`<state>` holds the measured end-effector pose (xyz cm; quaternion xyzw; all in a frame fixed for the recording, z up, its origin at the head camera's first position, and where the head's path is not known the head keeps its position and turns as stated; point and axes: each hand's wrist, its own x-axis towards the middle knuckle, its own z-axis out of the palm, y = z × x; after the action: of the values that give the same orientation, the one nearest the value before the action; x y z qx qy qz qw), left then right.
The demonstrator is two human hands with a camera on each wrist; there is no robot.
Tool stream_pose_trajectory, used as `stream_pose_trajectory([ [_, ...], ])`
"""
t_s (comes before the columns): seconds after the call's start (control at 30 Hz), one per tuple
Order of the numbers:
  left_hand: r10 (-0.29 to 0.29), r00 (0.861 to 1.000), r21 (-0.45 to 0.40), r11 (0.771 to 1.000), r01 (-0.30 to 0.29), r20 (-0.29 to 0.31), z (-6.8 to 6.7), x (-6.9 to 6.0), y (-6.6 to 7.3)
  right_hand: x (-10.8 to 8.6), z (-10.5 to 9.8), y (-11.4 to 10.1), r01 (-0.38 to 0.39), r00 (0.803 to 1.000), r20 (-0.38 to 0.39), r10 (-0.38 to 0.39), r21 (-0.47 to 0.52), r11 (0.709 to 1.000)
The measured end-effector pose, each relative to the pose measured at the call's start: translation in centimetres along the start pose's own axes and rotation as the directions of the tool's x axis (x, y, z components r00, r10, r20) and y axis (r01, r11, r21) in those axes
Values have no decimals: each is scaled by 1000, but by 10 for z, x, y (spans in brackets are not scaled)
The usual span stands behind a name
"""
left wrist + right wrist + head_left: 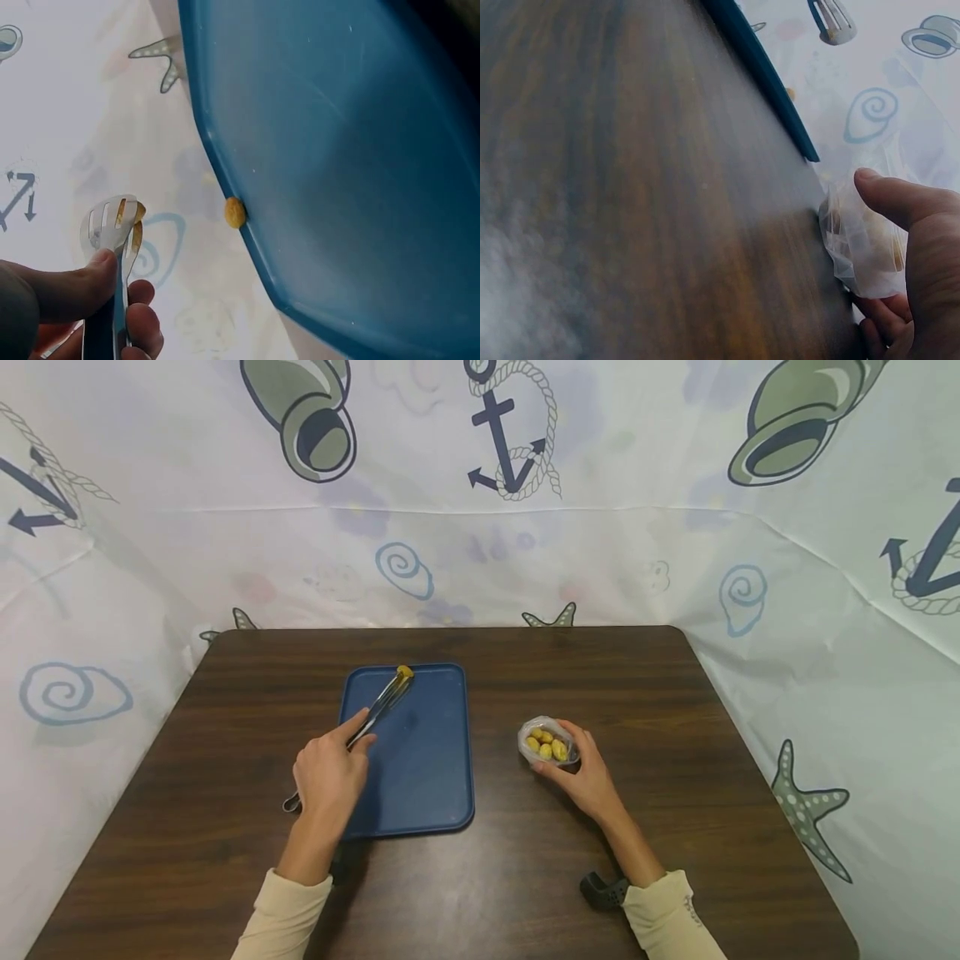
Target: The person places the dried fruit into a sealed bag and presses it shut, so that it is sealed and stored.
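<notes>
My left hand (330, 774) grips metal tongs (385, 700) slanting over the blue tray (420, 760). Slotted tong heads (112, 221) hold something yellow in the left wrist view. A separate yellow piece (235, 213) lies at the tray's edge (259, 262). On the right, my right hand (588, 777) holds a small container lined with clear plastic (527, 727), thumb on the near side and fingers round the far side. Several yellow pieces (546, 751) sit inside it. The right wrist view shows the thumb against the crinkled plastic (862, 255); the pieces are blurred there.
The dark wooden table (525, 877) carries the tray left of centre, with the container to its right. A white cloth (600, 560) printed with anchors, shells and starfish hangs behind and along both sides. A black band (602, 891) is at the right wrist.
</notes>
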<state>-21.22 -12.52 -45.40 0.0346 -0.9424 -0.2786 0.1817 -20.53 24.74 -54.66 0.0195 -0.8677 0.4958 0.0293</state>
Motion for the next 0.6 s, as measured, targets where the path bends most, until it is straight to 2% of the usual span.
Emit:
stream_pose_trajectory([
  [0.13, 18, 1000, 8, 1000, -18, 0, -1, -5, 5, -1, -1, 0, 0, 1000, 6, 0, 14, 1000],
  [0.3, 13, 999, -9, 1000, -13, 32, -2, -13, 9, 0, 0, 1, -2, 1000, 8, 2, 19, 1000],
  [0.6, 34, 998, -39, 999, -31, 56, 5, -27, 20, 0, 0, 2, -5, 1000, 3, 5, 9, 1000],
])
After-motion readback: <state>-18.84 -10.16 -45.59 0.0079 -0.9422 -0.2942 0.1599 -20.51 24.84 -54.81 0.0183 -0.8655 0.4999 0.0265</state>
